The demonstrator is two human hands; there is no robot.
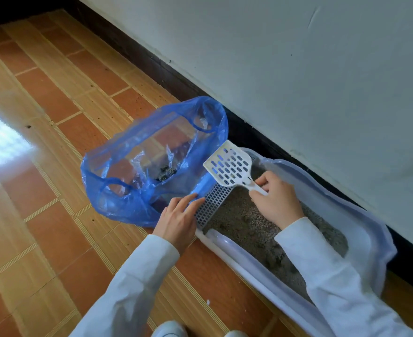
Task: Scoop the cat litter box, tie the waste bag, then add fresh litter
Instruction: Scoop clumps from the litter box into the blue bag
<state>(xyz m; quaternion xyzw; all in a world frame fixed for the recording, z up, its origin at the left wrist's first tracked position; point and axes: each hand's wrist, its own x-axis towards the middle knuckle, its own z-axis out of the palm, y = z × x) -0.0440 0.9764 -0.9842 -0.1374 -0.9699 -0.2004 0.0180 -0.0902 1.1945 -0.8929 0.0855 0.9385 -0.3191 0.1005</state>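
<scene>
One litter box (361, 210), one blue bag (118, 190), one scoop (229, 164) gripped by right hand (277, 198), left hand (176, 215) flat on bag

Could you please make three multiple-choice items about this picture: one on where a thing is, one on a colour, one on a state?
1. Where does the blue waste bag lie?
A. on the floor beside the grated end of the litter box
B. inside the box
C. hung on the wall

2. What colour is the slotted litter scoop?
A. red
B. white
C. black

3. What state is the bag in?
A. tied shut
B. open and empty
C. open, with dark clumps at the bottom

Answers:
1 A: the bag rests on the tiles against the grate, where the left hand touches its edge.
2 B: the scoop held by the right hand is white.
3 C: its mouth gapes and clumps show through.
</scene>
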